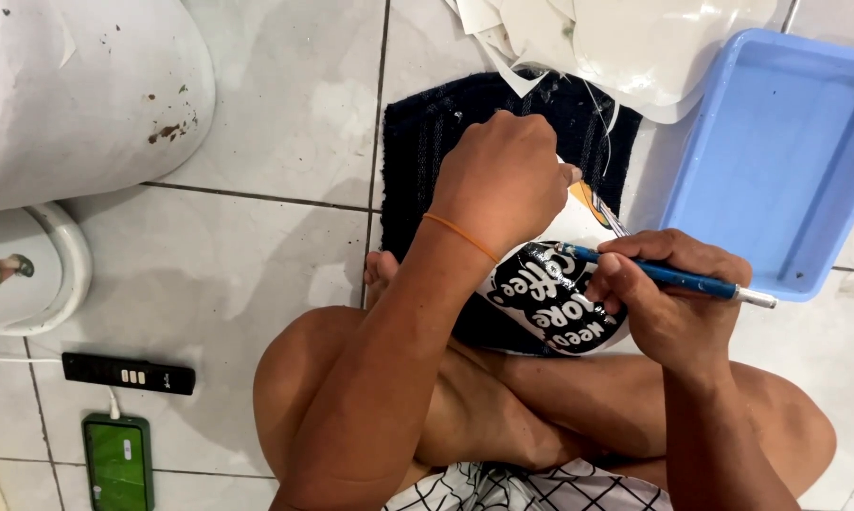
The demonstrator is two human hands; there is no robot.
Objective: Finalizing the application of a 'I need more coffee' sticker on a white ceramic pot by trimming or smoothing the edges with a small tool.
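Over the crossed legs, the right hand (668, 308) pinches a blue knife (668, 276), its long axis nearly level and tip pointing left onto a round black-and-white sticker (550, 308) (white lettering). The left hand (503, 180), fingers curled shut, presses the sticker's far edge against a dark mat (436, 132). Beyond lie white sheets (635, 43) and a blue tray (777, 161).

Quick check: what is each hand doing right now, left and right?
Left hand: closed, fingers pressing down the printed sheet on the dark cloth.
Right hand: closed around a blue craft knife.
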